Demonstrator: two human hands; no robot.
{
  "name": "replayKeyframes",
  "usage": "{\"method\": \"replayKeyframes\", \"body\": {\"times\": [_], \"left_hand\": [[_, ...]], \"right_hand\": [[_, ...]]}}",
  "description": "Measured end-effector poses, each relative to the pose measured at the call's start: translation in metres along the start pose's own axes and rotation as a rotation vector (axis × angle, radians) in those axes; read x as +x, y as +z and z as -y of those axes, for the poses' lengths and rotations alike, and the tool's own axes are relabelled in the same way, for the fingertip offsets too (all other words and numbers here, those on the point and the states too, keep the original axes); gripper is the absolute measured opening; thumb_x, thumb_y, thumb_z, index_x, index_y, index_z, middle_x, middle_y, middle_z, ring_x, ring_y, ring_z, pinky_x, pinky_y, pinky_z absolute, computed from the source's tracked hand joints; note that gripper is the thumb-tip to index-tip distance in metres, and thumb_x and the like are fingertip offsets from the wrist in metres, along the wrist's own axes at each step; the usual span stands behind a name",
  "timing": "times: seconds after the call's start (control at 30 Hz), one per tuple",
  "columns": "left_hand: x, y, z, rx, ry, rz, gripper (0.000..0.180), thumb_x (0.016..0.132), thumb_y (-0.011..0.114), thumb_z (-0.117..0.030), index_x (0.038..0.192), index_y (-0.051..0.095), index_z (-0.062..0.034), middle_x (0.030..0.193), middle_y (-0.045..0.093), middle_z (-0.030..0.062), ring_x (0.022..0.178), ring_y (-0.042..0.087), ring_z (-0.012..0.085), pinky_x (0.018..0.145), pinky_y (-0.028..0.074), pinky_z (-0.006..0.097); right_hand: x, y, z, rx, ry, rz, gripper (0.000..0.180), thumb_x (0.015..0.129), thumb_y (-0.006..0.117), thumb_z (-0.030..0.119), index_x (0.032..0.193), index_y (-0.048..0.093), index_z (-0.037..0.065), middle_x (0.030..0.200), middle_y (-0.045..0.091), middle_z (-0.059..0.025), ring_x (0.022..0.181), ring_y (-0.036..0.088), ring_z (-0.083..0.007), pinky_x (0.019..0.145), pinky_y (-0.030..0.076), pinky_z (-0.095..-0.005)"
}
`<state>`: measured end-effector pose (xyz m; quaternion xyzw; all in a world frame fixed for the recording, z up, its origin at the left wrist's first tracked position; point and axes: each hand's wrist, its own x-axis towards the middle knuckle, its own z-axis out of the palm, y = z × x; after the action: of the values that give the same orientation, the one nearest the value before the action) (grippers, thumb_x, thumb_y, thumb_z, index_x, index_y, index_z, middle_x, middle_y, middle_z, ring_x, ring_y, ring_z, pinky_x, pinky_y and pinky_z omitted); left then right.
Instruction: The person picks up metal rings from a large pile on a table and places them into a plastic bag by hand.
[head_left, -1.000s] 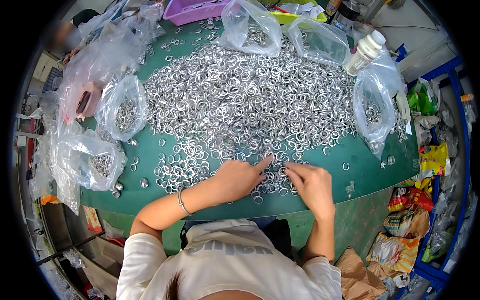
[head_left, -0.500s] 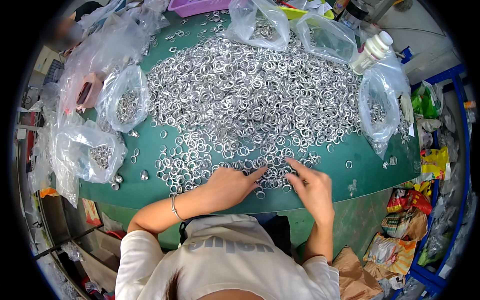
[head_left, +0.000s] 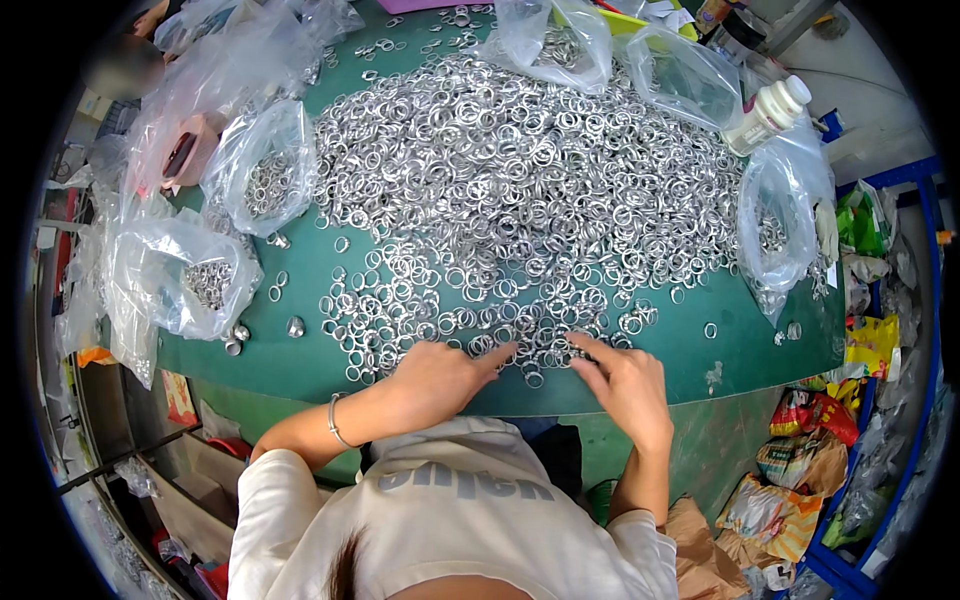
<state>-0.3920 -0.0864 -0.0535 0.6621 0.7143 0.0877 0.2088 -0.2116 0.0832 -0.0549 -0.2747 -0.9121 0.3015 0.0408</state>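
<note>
A broad heap of silver-coloured metal rings [head_left: 520,170] covers the middle of the green table [head_left: 690,365]. From its near edge a thinner scatter of rings [head_left: 385,315] spreads toward me. My left hand [head_left: 437,382] rests at this scatter with its index finger stretched out onto the rings and the other fingers curled. Across from it, my right hand [head_left: 632,383] has thumb and index finger apart at the scatter's right part, the index fingertip among the rings. I see nothing clearly gripped in either hand; the undersides of the fingers are hidden.
Clear plastic bags holding rings stand at the left [head_left: 262,185], near left [head_left: 190,285], back [head_left: 560,55] and right [head_left: 778,225]. A white bottle [head_left: 768,115] leans at the back right. Small round metal pieces [head_left: 295,326] lie near left. Filled packets [head_left: 800,450] crowd the right shelf.
The view has shifted a little, so the table's contents sit farther right. My right index finger has come down nearer the thumb, and my left fingertip has drawn slightly back.
</note>
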Motion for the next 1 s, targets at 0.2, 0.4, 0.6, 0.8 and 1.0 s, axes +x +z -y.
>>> {"method": "replayKeyframes", "body": {"times": [0.2, 0.4, 0.6, 0.8, 1.0], "left_hand": [[-0.023, 0.005, 0.005, -0.066, -0.118, -0.048, 0.042, 0.086, 0.056, -0.023, 0.128, 0.051, -0.0179, 0.053, 0.057, 0.0077, 0.044, 0.055, 0.0263, 0.04, 0.042, 0.037], [-0.035, 0.013, 0.01, -0.136, -0.107, -0.086, 0.035, 0.084, 0.058, -0.018, 0.119, 0.059, -0.0165, 0.054, 0.057, 0.0069, 0.049, 0.057, 0.025, 0.044, 0.043, 0.036], [-0.041, 0.008, 0.018, -0.096, -0.195, -0.179, 0.026, 0.086, 0.058, -0.019, 0.111, 0.062, -0.0132, 0.056, 0.059, 0.0073, 0.049, 0.057, 0.0269, 0.043, 0.043, 0.037], [-0.047, 0.011, 0.018, -0.159, -0.281, -0.292, 0.022, 0.081, 0.065, -0.018, 0.101, 0.062, -0.0113, 0.056, 0.058, 0.0073, 0.045, 0.055, 0.0266, 0.042, 0.041, 0.036], [-0.054, 0.026, 0.016, -0.251, -0.294, -0.316, 0.023, 0.082, 0.064, -0.021, 0.101, 0.057, -0.0108, 0.053, 0.056, 0.0078, 0.046, 0.055, 0.0286, 0.042, 0.041, 0.038]], "right_hand": [[-0.003, -0.004, -0.004, -0.088, 0.167, -0.166, 0.022, 0.081, 0.066, 0.022, 0.101, 0.068, 0.015, 0.058, 0.059, -0.011, 0.05, 0.057, -0.0291, 0.048, 0.043, -0.0378], [-0.001, 0.012, 0.017, 0.056, -0.02, -0.037, 0.019, 0.08, 0.067, 0.023, 0.097, 0.069, 0.015, 0.058, 0.059, -0.0115, 0.05, 0.057, -0.029, 0.047, 0.043, -0.0368], [-0.001, 0.009, 0.009, -0.013, 0.103, -0.101, 0.017, 0.079, 0.068, 0.022, 0.093, 0.07, 0.012, 0.056, 0.058, -0.0109, 0.049, 0.056, -0.027, 0.047, 0.043, -0.0356], [-0.003, 0.021, 0.028, 0.121, 0.043, -0.134, 0.018, 0.077, 0.071, 0.015, 0.093, 0.068, 0.009, 0.058, 0.059, -0.009, 0.045, 0.054, -0.0217, 0.045, 0.041, -0.0322], [-0.001, 0.052, 0.04, 0.133, -0.132, -0.23, 0.022, 0.076, 0.071, 0.01, 0.098, 0.068, 0.009, 0.053, 0.053, -0.0089, 0.042, 0.05, -0.0196, 0.044, 0.039, -0.0313]]}}
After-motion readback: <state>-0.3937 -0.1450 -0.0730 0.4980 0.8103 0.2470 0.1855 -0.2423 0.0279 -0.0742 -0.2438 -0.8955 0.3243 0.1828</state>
